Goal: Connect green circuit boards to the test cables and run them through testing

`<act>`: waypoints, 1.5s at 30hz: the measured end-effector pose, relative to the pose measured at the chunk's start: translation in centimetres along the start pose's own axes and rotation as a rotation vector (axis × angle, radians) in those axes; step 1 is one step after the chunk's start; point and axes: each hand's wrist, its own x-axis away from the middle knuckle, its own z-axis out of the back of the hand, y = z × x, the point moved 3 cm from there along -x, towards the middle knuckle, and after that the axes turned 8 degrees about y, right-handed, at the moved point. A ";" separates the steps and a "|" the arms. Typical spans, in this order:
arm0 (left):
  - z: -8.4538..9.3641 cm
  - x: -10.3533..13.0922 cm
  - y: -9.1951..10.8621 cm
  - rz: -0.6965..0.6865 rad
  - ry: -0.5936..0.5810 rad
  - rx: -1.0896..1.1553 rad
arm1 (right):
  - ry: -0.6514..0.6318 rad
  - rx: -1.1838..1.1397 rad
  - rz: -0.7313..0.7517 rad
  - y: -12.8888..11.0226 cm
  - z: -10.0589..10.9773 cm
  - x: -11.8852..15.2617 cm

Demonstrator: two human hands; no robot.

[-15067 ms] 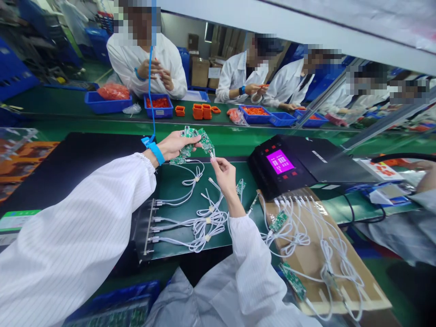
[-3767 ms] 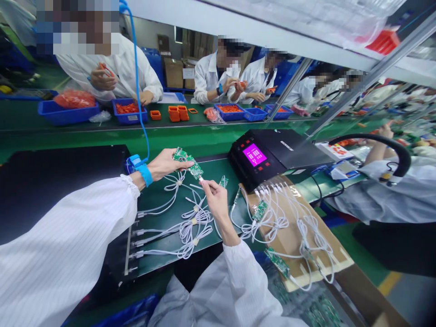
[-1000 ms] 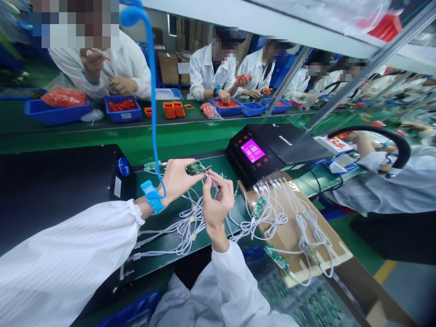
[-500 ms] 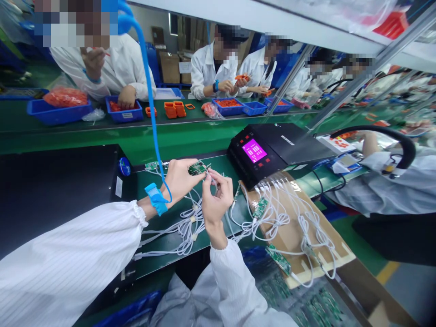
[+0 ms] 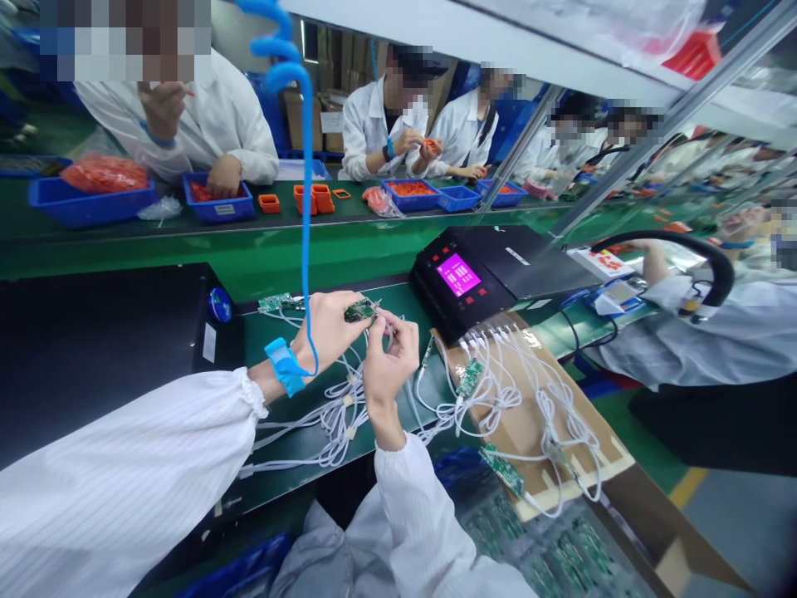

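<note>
My left hand (image 5: 325, 325), with a blue wrist strap (image 5: 285, 365) at the wrist, grips a small green circuit board (image 5: 359, 311). Pinched at the board's right edge, my right hand (image 5: 391, 359) holds a white cable (image 5: 390, 335); its plug end is hidden by the fingers, so I cannot tell whether it is seated. Below both hands lies a bundle of white cables (image 5: 339, 415) on the green bench. Another circuit board (image 5: 274, 303) rests beyond my left hand, near the black box.
A black tester (image 5: 457, 278) with a lit magenta screen stands at right, white cables fanning from it over cardboard (image 5: 529, 432). Boards (image 5: 501, 472) are wired there. A black box (image 5: 105, 349) sits left. A blue coiled cord (image 5: 306, 183) hangs to my strap. Co-workers sit opposite with blue bins (image 5: 217, 199).
The view has shifted slightly, moving the surroundings a little left in the picture. Both hands keep hold of the circuit board and cable in nearly the same pose.
</note>
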 end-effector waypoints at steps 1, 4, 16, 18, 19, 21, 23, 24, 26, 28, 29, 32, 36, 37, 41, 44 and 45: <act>0.0 0.0 0.0 -0.001 0.001 0.001 | -0.001 0.010 -0.006 0.0 0.0 0.0; 0.0 0.0 0.1 -0.001 0.010 -0.014 | 0.005 0.003 -0.012 0.0 -0.2 0.1; -0.3 -0.2 -0.6 -0.085 -0.034 -0.092 | -0.101 0.033 -0.086 0.8 -0.3 0.4; -0.3 -0.3 -0.9 -0.070 -0.036 -0.066 | -0.128 0.039 -0.090 0.8 -0.1 0.2; -0.2 -0.4 -1.0 -0.061 -0.032 -0.051 | -0.131 0.037 -0.091 0.8 0.0 0.0; -0.2 -0.4 -1.0 -0.057 -0.024 -0.028 | -0.124 0.028 -0.086 0.7 0.3 -0.3; -0.3 -0.4 -0.9 -0.079 -0.032 -0.016 | -0.108 0.009 -0.072 0.6 0.6 -0.4; -0.3 -0.3 -0.9 -0.097 -0.042 -0.012 | -0.104 0.008 -0.062 0.5 0.7 -0.5; -0.4 -0.1 -0.7 -0.137 -0.058 -0.011 | -0.110 0.026 -0.032 0.5 0.9 -0.5; -0.5 0.1 -0.7 -0.172 -0.067 -0.016 | -0.124 0.048 -0.001 0.5 1.0 -0.5; -0.5 0.2 -0.7 -0.187 -0.073 -0.021 | -0.127 0.054 0.010 0.6 1.1 -0.5; -0.7 0.3 -0.7 -0.219 -0.097 -0.045 | -0.137 0.065 0.018 0.7 1.0 -0.4; -0.8 0.4 -0.8 -0.240 -0.084 -0.046 | -0.147 0.086 0.020 0.6 0.8 -0.3; -0.8 0.4 -0.9 -0.239 -0.078 -0.045 | -0.146 0.088 0.016 0.6 0.7 -0.3; -0.8 0.6 -0.8 -0.212 -0.061 -0.064 | -0.145 0.078 -0.007 0.6 0.3 0.0; -0.6 0.6 -0.7 -0.172 -0.069 -0.080 | -0.142 0.064 -0.017 0.7 0.2 0.2; -0.5 0.5 -0.7 -0.156 -0.083 -0.089 | -0.149 0.070 -0.020 0.8 0.2 0.2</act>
